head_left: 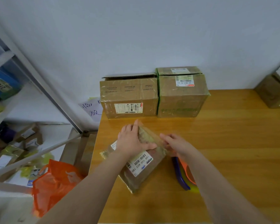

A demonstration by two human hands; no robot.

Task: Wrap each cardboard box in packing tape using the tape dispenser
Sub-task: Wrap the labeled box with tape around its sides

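Head view: the small labelled cardboard box (146, 174) lies near the counter's (225, 135) left edge under my flat, open left hand (132, 139), while my right hand (176, 145), grip unclear, is above the tape dispenser (183, 174); if the box skids, the tape may wrinkle.

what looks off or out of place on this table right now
The rear left box stands out: its top flap is ajar and unsealed, while the rear right box beside it is closed. The small box under the left hand lies at a slant to the table edge, likely just from handling.
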